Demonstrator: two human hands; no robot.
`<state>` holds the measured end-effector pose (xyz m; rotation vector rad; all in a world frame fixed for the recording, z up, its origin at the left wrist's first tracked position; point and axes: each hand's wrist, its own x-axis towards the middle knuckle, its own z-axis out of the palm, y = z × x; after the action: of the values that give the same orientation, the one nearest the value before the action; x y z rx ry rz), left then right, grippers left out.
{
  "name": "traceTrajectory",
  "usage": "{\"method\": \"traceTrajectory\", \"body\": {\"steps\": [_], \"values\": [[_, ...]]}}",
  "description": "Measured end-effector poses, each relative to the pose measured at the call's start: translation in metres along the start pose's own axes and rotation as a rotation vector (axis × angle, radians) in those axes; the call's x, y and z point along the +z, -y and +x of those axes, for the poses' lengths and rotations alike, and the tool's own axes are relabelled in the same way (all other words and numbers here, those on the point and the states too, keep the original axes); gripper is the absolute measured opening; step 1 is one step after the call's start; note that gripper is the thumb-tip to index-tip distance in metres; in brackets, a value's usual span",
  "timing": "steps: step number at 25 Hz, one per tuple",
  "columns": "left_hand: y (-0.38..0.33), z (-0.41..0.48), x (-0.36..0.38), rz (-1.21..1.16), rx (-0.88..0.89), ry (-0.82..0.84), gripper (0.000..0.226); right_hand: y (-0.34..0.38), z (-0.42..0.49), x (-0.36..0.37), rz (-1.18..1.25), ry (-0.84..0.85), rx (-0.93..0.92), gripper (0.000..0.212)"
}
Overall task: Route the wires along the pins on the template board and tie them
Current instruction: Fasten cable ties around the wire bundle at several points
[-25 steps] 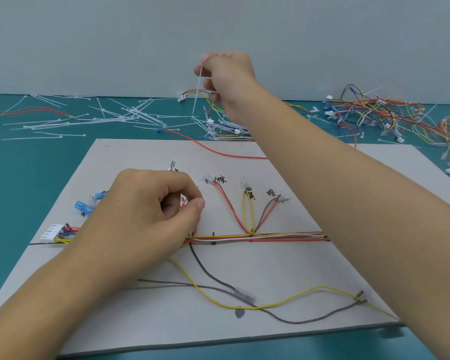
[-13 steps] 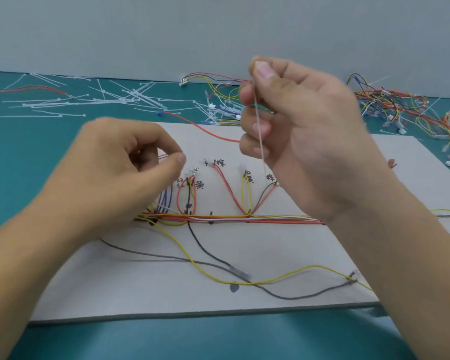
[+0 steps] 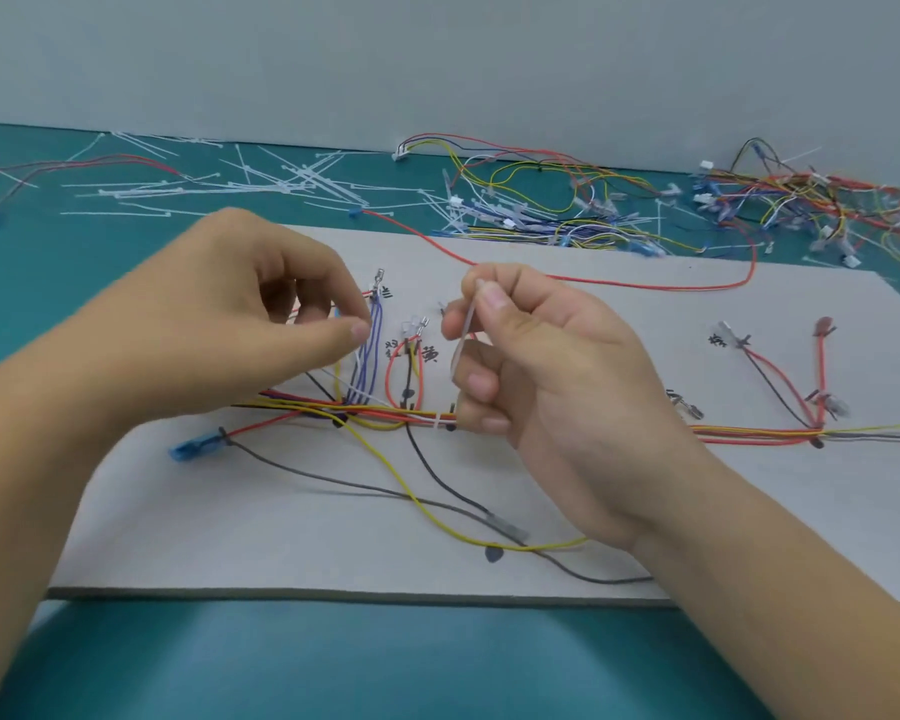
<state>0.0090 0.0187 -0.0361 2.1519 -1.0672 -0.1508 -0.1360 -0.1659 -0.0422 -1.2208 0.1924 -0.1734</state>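
A grey template board (image 3: 593, 491) lies on the teal table with a wire bundle (image 3: 385, 415) of red, yellow, orange and black wires running across it past dark pins. Purple wires (image 3: 365, 356) loop up to a terminal near the board's middle. My right hand (image 3: 536, 387) hovers over the bundle and pinches a thin white cable tie (image 3: 463, 330) between thumb and fingers. To its left my left hand (image 3: 250, 314) hangs above the purple wires with fingers curled, thumb and forefinger close together; whether they hold anything is hidden.
Loose white cable ties (image 3: 281, 179) lie scattered on the table behind the board. Piles of spare wire harnesses (image 3: 567, 200) sit at the back middle and back right (image 3: 801, 200). A long red wire (image 3: 645, 283) crosses the board's far side. A blue connector (image 3: 193, 449) rests at the board's left.
My right hand came back from the tie pile with a cable tie and dropped down over the bundle. My left hand lifted off the board and shifted right. The view moved right along the board.
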Motion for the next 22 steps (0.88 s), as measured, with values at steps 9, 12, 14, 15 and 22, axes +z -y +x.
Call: {"method": "traceTrajectory", "body": {"steps": [9, 12, 14, 15, 22], "values": [[0.0, -0.008, -0.02, 0.115, -0.159, 0.334, 0.033, 0.007, 0.007, -0.013, 0.077, -0.074, -0.004, 0.011], [-0.006, -0.007, -0.015, 0.124, -0.158, 0.318, 0.029, 0.005, 0.008, -0.013, 0.06, -0.085, 0.015, 0.01], [-0.008, -0.007, -0.012, 0.163, -0.158, 0.285, 0.028, 0.003, 0.007, -0.012, 0.063, -0.091, 0.03, 0.01], [-0.008, -0.007, -0.011, 0.181, -0.162, 0.268, 0.03, 0.002, 0.007, -0.011, 0.069, -0.092, 0.037, 0.01], [-0.005, -0.005, -0.009, 0.166, -0.152, 0.249, 0.035, 0.004, 0.008, -0.013, 0.066, -0.112, 0.039, 0.01]]}}
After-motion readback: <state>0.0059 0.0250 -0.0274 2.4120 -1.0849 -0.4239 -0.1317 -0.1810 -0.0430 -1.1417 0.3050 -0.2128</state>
